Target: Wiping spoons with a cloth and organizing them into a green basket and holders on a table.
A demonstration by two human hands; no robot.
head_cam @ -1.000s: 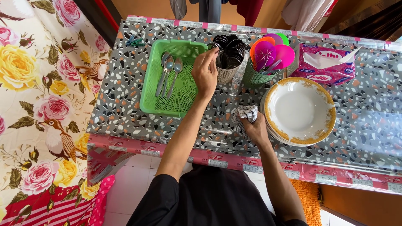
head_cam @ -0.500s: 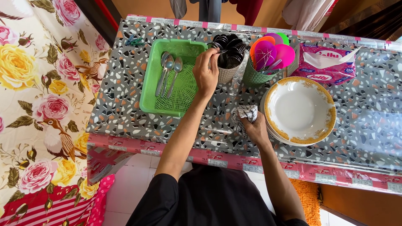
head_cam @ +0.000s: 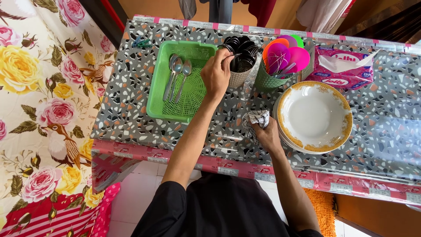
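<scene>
Head view, looking straight down on a table [head_cam: 131, 118] covered in a grey speckled sheet with a pink patterned band along the near edge.

Left hand [head_cam: 217, 74]: reaching forward, fingers pinched together at the rim of a woven cutlery holder [head_cam: 240, 66]. The holder stands upright and is packed with dark-looking spoon heads. The fingertips seem closed on one of those pieces, but exactly which cannot be told from here.

Just left of that hand: a green plastic basket [head_cam: 184, 105], rectangular, mesh floor. Three metal spoons [head_cam: 177, 77] lie in its far-left part, bowls toward the far edge, handles running toward the person, side by side and nearly touching.

Right hand [head_cam: 268, 134]: nearer the table's front edge, closed around a bunched checked cloth [head_cam: 256, 120] in white and dark. Cloth pressed down onto the table surface, just beside the left rim of the plates.

Plates: a white deep plate with a yellow-gold rim [head_cam: 315, 116] sits on top of at least one more of the same kind, right of the right hand.

Behind the plates: a green mesh cup [head_cam: 267, 81] holding bright plastic spoons [head_cam: 285, 57] in pink, purple, orange and green, standing right beside the woven holder. Further right, a pink tissue pack [head_cam: 342, 68] with a white tissue sticking up.

Far-left corner of the table: a small green clip [head_cam: 141, 43].

Floral fabric [head_cam: 44, 109] with roses and birds hangs at the left side
</scene>
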